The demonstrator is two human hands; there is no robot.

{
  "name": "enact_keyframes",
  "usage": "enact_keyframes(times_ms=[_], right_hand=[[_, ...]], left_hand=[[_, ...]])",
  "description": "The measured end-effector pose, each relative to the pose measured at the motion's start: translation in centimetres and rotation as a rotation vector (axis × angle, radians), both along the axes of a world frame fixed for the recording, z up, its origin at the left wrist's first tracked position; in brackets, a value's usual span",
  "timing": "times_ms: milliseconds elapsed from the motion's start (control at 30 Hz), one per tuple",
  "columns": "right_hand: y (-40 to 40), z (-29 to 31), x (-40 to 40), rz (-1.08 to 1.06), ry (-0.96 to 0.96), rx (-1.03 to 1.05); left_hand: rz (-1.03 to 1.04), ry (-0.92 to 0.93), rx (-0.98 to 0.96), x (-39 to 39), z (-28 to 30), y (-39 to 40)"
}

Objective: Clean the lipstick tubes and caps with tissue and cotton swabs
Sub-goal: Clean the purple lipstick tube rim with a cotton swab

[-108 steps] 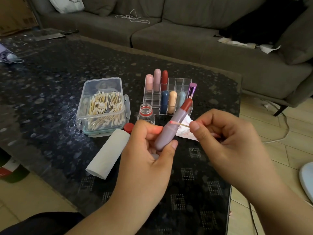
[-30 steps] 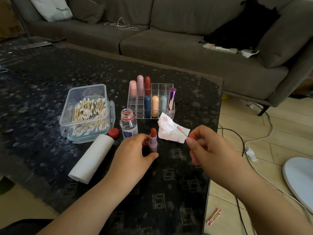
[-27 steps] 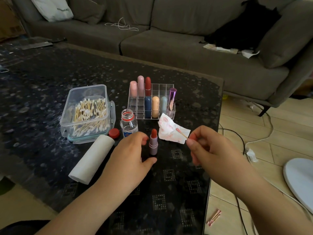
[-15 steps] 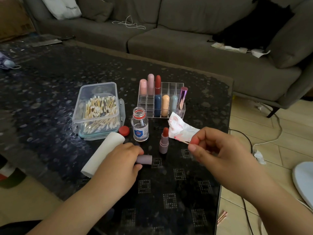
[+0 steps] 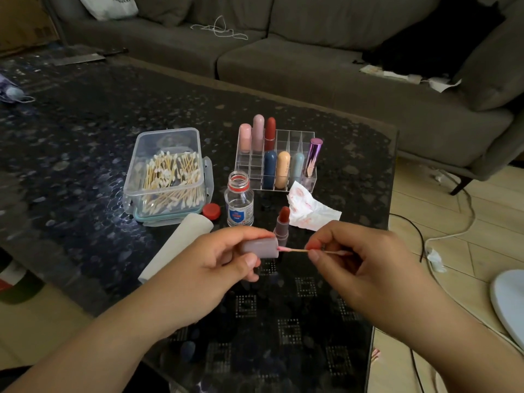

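From my head view, my left hand [image 5: 215, 268] grips the mauve cap [image 5: 259, 248] sideways over the desk [image 5: 85, 137], open end facing right. My right hand [image 5: 360, 265] pinches a cotton swab [image 5: 297, 250], its pink-stained tip at the cap's mouth. The uncapped lipstick tube [image 5: 282, 225] stands upright just behind, beside a stained tissue [image 5: 312, 211] and small open bottle [image 5: 239, 204]

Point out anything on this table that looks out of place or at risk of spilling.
The small glass bottle stands open, its red cap lying beside it on the table. The uncapped lipstick stands exposed near both hands. A stained tissue lies crumpled by the organizer.
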State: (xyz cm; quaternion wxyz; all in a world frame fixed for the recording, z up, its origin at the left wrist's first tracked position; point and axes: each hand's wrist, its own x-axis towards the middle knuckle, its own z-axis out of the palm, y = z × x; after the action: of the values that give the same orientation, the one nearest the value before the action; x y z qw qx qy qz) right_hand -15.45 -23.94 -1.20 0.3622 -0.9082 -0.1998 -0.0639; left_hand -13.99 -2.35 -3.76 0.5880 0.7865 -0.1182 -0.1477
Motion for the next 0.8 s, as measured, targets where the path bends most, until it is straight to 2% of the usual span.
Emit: enact_keyframes(times_ms=[167,300,400,500,633,800], right_hand=[[0.1,-0.2,0.1,0.002,-0.075,-0.03],[0.3,-0.2,-0.1,0.0,-0.128,-0.158],[0.5,-0.2,-0.2,0.04,-0.107,-0.159],[0.5,0.1,-0.2,0.093,-0.127,-0.124],[0.3,0.3,0.1,0.024,-0.177,-0.157],[0.3,0.1,0.0,0.108,-0.116,-0.184]], left_hand=[[-0.027,0.071,-0.135,-0.2,-0.1,-0.4],[-0.008,0.037,-0.178,-0.1,-0.5,-0.5],[0.032,0.006,-0.22,0.0,-0.8,-0.5],[0.001,-0.035,-0.203,0.0,-1.0,-0.6],[-0.025,-0.023,-0.207,0.1,-1.0,-0.7],[-0.035,-0.026,-0.201,0.0,-1.1,-0.6]])
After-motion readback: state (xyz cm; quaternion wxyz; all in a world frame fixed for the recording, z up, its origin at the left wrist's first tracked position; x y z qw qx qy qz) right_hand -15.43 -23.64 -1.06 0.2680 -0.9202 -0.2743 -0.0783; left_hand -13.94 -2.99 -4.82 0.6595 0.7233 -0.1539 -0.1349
